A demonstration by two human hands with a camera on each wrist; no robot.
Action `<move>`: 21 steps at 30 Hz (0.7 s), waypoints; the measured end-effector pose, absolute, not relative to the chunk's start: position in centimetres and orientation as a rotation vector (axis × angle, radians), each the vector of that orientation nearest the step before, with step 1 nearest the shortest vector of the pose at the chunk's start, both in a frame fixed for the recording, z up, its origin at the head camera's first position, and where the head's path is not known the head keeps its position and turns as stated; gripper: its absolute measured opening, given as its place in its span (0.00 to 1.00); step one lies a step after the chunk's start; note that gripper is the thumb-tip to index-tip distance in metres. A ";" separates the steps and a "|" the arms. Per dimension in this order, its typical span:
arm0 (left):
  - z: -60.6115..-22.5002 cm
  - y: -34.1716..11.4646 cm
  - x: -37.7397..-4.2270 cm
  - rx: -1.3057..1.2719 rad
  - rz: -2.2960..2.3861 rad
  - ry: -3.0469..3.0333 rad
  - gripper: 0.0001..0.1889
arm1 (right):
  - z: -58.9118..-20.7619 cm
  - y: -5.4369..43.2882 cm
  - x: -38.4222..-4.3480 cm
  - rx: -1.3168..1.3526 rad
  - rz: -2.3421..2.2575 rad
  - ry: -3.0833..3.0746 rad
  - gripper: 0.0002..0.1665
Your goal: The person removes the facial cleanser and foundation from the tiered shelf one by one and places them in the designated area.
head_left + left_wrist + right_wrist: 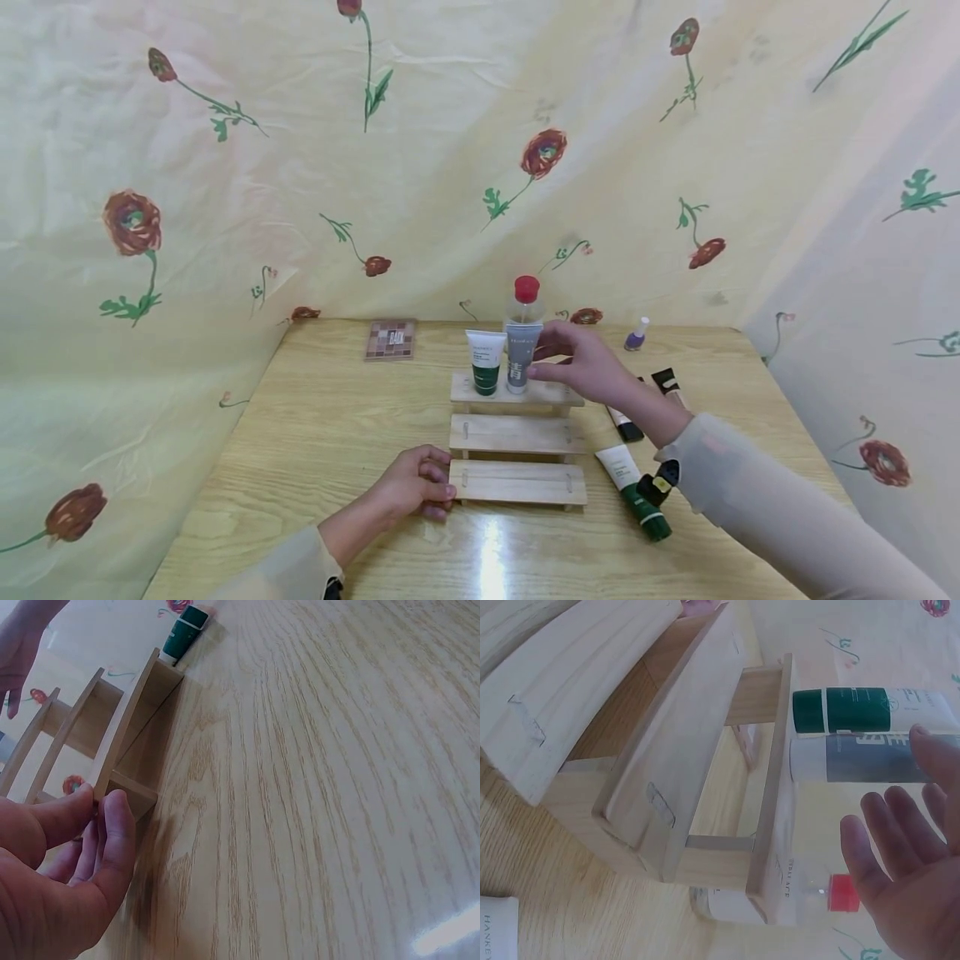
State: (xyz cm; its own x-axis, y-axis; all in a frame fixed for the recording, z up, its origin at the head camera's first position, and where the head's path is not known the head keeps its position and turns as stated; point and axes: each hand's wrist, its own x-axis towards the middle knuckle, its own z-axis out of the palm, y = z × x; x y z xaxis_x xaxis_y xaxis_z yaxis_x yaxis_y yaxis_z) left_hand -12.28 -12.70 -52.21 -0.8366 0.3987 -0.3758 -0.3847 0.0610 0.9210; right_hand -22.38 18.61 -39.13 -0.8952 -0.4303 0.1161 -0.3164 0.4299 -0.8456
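Note:
A wooden three-step display rack (517,482) stands on the table, and my left hand (416,483) pinches the left end of its lowest step; thumb and fingers (112,847) show there in the left wrist view. Side by side on the top step, a white and green tube (486,358) and a grey tube (519,367) stand upright on their caps. My right hand (581,358) is at the grey tube's right side. In the right wrist view its fingers (900,832) are spread loosely, the thumb close to the tube; whether it touches cannot be told.
Behind the rack stands a clear bottle with a red cap (527,289). A palette (390,340) lies back left. To the right are a purple nail polish bottle (636,335), a black-capped tube (666,382), another partly hidden tube (628,427) and a white-green tube (621,467).

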 end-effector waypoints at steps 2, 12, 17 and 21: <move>-52.2 -12.7 -12.3 0.019 1.828 1.793 0.29 | -39.2 18.4 -22.4 -0.669 -1.481 2.553 0.27; -52.0 -12.7 -12.3 0.026 1.829 1.791 0.29 | -39.5 18.0 -22.4 -0.690 -1.521 2.557 0.22; -51.9 -12.7 -12.3 0.018 1.826 1.791 0.29 | -39.4 17.9 -22.4 -0.668 -1.526 2.553 0.21; -52.1 -12.7 -12.3 0.010 1.826 1.782 0.29 | -39.3 18.3 -22.1 -0.631 -1.492 2.580 0.21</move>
